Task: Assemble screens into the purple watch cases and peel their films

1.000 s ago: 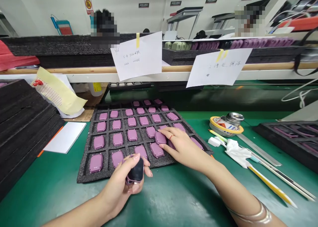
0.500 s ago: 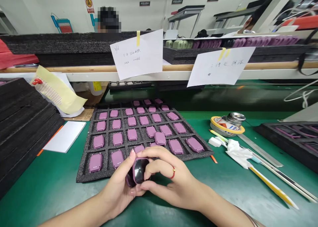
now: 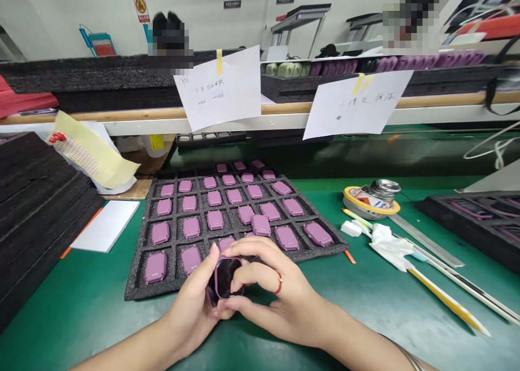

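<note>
Both my hands meet just in front of the black foam tray (image 3: 136, 284). A strapless smartwatch (image 3: 223, 276) with a purple case is between them, its dark glass face toward me. My right hand (image 3: 276, 287) pinches that watch by its edges, with the index finger bent over the glass. In my left hand (image 3: 193, 303) sits a second smartwatch (image 3: 210, 294), mostly hidden behind the first. Purple smartwatches (image 3: 156, 266) lie face down in the tray's compartments. One watch (image 3: 260, 225) rests on top of others, near my right fingers.
A stack of black foam trays (image 3: 40, 214) stands at left, beside a white pad (image 3: 103, 227). On the right lie a round tin (image 3: 371, 203), a steel ruler (image 3: 426, 241), a white cloth (image 3: 390, 246) and a yellow-white brush handle (image 3: 447, 300). Another tray (image 3: 439, 214) sits at far right.
The front watch has turned slightly, its glass now facing me more squarely. Both hands keep their hold, and the view has shifted a little.
</note>
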`<state>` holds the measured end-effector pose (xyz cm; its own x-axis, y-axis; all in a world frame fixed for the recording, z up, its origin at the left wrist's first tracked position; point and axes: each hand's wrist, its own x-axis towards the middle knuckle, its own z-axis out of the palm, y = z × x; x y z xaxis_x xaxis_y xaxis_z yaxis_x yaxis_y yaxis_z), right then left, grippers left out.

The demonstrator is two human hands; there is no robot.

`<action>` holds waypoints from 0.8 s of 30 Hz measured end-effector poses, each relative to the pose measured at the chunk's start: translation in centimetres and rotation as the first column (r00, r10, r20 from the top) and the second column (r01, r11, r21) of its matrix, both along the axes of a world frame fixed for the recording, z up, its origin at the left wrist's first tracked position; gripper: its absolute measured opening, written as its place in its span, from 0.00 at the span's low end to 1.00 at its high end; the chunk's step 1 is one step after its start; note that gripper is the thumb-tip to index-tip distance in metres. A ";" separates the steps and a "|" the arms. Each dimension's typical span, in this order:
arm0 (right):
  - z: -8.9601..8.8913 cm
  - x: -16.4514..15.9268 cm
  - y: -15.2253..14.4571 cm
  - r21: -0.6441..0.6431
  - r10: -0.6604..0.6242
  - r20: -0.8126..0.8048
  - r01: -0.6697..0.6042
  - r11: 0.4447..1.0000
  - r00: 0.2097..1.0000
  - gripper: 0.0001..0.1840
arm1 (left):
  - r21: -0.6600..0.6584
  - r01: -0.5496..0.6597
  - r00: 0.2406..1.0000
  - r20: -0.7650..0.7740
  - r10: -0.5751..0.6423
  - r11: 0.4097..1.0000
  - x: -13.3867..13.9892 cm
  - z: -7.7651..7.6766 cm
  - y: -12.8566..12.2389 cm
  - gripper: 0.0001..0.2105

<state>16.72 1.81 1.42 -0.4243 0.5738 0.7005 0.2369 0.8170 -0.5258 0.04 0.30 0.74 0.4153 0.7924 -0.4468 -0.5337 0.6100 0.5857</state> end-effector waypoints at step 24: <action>0.6 0.9 1.1 -0.596 -0.325 -0.682 -0.239 0.767 0.655 0.07 | 0.135 0.112 0.993 0.005 -0.114 0.984 -0.3 1.2 -0.1 0.22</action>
